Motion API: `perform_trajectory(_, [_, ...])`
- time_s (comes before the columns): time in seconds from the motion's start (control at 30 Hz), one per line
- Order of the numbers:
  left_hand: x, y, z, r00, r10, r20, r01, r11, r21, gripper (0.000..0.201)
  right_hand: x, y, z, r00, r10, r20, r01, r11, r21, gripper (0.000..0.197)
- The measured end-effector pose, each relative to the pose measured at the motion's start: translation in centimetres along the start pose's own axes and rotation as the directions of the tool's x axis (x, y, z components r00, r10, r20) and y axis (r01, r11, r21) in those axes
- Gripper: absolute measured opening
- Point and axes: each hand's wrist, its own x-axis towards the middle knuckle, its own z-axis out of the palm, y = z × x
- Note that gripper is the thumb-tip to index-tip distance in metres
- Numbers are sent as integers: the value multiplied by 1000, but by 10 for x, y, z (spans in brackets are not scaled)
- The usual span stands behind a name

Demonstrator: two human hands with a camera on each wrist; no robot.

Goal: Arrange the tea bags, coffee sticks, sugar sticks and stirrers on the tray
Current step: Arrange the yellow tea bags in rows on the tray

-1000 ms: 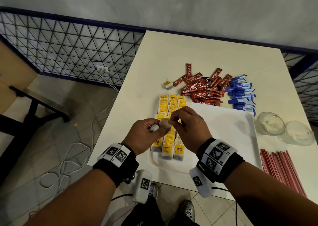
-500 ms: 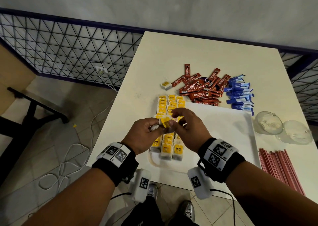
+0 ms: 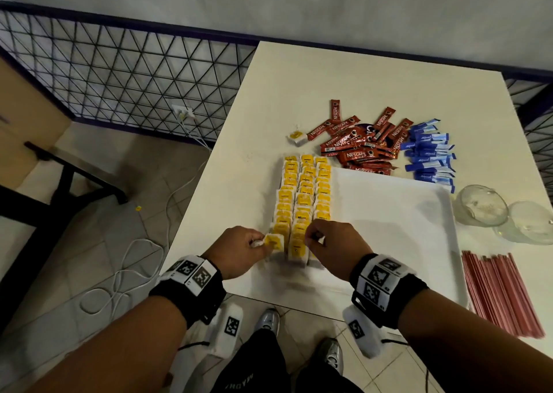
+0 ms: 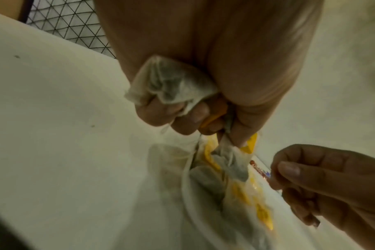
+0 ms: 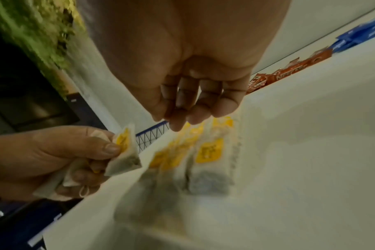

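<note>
Three rows of yellow-tagged tea bags (image 3: 305,195) lie along the left side of the white tray (image 3: 389,228). My left hand (image 3: 239,249) pinches one tea bag (image 3: 274,242) at the near end of the left row. More tea bags (image 4: 171,82) are bunched in its palm. My right hand (image 3: 332,246) hovers over the near end of the right row. Its fingers (image 5: 182,108) are curled toward the thumb and nothing shows between them. Red coffee sticks (image 3: 359,144) and blue sugar sticks (image 3: 428,156) lie in heaps beyond the tray. Red stirrers (image 3: 499,291) lie to the right of the tray.
One stray tea bag (image 3: 296,136) sits on the table left of the coffee sticks. Two glass cups (image 3: 481,204) stand to the right of the tray. The table's left edge drops to a tiled floor with cables.
Both hands came down from above the rows to their near end. The right hand let go of the tea bag, which the left hand now pinches alone.
</note>
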Motion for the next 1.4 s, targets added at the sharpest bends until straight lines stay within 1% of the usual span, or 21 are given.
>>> perform_trajectory(0.1, [-2, -4, 6, 999, -29, 27, 28, 999, 44, 42, -7, 12, 5, 998, 37, 53, -33, 996, -87, 9])
perform_trajectory(0.27, [-2, -2, 15, 998, -36, 53, 28, 988, 149, 34, -15, 20, 10, 996, 65, 68, -55, 989, -134, 10])
perform_trajectory(0.37, [0, -1, 21, 999, -45, 3, 44, 982, 182, 26, -18, 23, 11, 994, 75, 84, -62, 987, -147, 13])
perform_trajectory(0.5, [0, 0, 28, 993, -58, -98, 84, 952, 293, 23, -23, 24, 12, 991, 80, 107, -58, 980, -193, 15])
perform_trajectory(0.6, [1, -1, 32, 984, -67, -162, 121, 929, 350, 21, -27, 24, 13, 994, 57, 95, -36, 977, -211, 17])
perform_trajectory(0.7, [-2, -3, 35, 975, -15, -221, 92, 936, 341, 25, -30, 24, 11, 998, 1, 64, 13, 977, -213, 16])
perform_trajectory(0.77, [-5, -9, 36, 965, 58, -254, 22, 953, 303, 26, -32, 24, 11, 998, -46, 48, 55, 977, -204, 14])
perform_trajectory(0.83, [-11, -13, 36, 950, 157, -269, -69, 948, 312, 24, -33, 25, 10, 997, -76, 31, 81, 978, -192, 13])
perform_trajectory(0.9, [-15, -15, 37, 937, 255, -238, -157, 917, 366, 25, -32, 26, 11, 996, -92, 20, 94, 978, -189, 13])
perform_trajectory(0.93, [-16, -14, 38, 938, 292, -187, -195, 889, 414, 31, -31, 26, 11, 995, -95, 18, 97, 977, -192, 13])
perform_trajectory(0.97, [-16, -10, 39, 952, 284, -113, -204, 867, 453, 36, -30, 26, 12, 995, -99, 19, 101, 975, -197, 14])
perform_trajectory(1.0, [-15, -5, 38, 968, 244, -60, -184, 854, 487, 39, -29, 26, 12, 994, -107, 17, 109, 974, -201, 16])
perform_trajectory(1.03, [-13, -4, 38, 979, 202, -27, -159, 844, 513, 40, -28, 26, 14, 993, -120, 13, 120, 971, -206, 16])
perform_trajectory(1.1, [-9, -2, 37, 988, 153, -15, -120, 829, 546, 44, -27, 26, 15, 990, -142, 13, 141, 962, -234, 17])
perform_trajectory(1.17, [-10, 1, 37, 988, 153, -22, -116, 826, 551, 45, -26, 26, 16, 990, -142, 21, 143, 953, -267, 18])
perform_trajectory(1.23, [-10, 7, 39, 983, 186, -8, -150, 818, 555, 44, -25, 27, 15, 992, -125, 24, 127, 949, -288, 19])
perform_trajectory(1.33, [-6, 11, 44, 975, 220, 40, -197, 764, 614, 45, -23, 28, 15, 993, -101, 56, 114, 943, -314, 20])
perform_trajectory(1.4, [0, 11, 47, 976, 207, 65, -199, 737, 645, 46, -21, 28, 15, 992, -100, 74, 119, 935, -334, 22])
